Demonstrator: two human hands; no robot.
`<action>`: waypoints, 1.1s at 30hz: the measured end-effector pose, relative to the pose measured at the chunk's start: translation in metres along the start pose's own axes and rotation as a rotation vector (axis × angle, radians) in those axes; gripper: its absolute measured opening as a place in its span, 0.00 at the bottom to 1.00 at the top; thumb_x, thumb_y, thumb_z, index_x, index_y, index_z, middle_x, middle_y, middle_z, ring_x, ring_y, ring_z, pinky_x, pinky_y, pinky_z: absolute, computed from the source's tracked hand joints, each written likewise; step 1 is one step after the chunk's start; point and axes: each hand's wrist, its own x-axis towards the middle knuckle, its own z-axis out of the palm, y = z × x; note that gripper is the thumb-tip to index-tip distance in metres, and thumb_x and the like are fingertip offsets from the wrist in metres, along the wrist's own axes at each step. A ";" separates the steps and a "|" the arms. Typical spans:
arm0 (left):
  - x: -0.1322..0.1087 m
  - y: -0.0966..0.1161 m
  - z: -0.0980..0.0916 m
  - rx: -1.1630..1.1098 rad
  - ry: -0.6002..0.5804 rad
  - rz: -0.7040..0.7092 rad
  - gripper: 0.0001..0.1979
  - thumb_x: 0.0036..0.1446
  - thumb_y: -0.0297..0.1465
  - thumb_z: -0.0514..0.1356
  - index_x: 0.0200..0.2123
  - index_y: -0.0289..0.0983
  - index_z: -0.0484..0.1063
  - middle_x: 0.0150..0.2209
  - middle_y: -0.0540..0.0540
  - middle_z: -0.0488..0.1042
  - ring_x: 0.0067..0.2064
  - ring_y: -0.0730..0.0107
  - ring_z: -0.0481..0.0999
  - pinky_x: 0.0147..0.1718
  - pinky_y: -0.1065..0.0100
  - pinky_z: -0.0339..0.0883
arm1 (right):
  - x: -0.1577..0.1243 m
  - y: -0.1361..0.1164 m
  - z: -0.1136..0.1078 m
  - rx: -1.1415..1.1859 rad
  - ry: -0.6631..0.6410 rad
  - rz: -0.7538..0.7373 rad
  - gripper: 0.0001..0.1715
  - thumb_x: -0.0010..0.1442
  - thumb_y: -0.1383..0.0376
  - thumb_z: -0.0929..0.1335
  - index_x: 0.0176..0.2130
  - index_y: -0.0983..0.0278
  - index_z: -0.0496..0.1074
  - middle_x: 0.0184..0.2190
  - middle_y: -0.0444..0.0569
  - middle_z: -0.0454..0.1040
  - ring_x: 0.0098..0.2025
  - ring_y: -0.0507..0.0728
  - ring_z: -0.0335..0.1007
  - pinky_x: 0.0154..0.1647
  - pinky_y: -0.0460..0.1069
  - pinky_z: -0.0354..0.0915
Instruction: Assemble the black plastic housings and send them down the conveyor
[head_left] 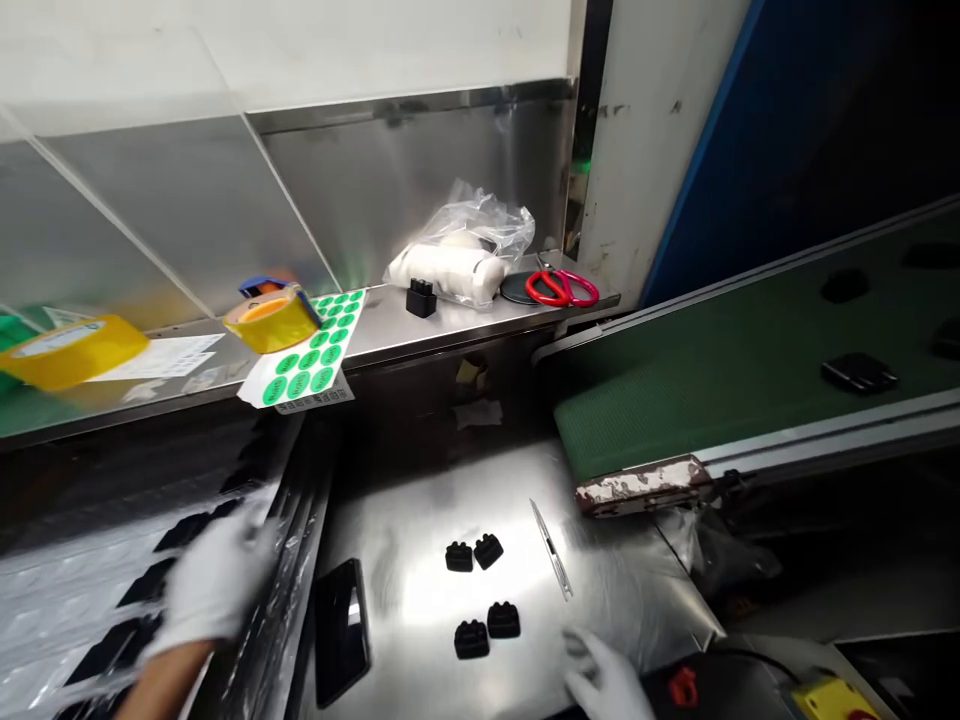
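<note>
Right hand (604,680) comes in at the near edge of the bench (420,520), gloved in white, fingers spread and loose, gripping nothing. It rests on the steel just beside the near pair of black clips (487,630), close but not touching them. Two more clips (474,553) sit a little further in, toward the middle, so four small parts are grouped within easy reach of that hand. A thin metal blade (551,550) lies aslant to their right, pointing toward the belt end, apart from everything. A dark phone (341,630) lies flat near the left edge of the bench.

Left hand (214,585), gloved too, is off the bench to the left, laid on a tray (90,600) under clear film with rows of black parts in it. It is blurred; the fingers look curled down onto the film, but whether they pinch anything I cannot tell.

Up on the back shelf (465,325): two rolls of yellow tape (271,318), a sheet of green stickers (319,350) hanging over the front edge, a lone black part (421,298), a plastic bag (465,255) with something white inside, and red scissors (562,288) at the right end.

On the right, a green belt (720,370) slopes toward the bench, carrying a few dark parts (859,372), its worn end above the bench's right edge, probably so pieces arrive right where the hands work.
</note>
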 end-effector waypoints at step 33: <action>-0.144 0.095 0.054 -2.021 -0.777 -0.140 0.26 0.36 0.42 0.74 0.34 0.44 0.65 0.33 0.54 0.71 0.22 0.79 0.71 0.16 0.80 0.53 | 0.008 -0.124 0.021 -0.119 -0.138 -0.302 0.22 0.55 0.67 0.67 0.50 0.62 0.70 0.49 0.53 0.70 0.48 0.60 0.69 0.52 0.54 0.64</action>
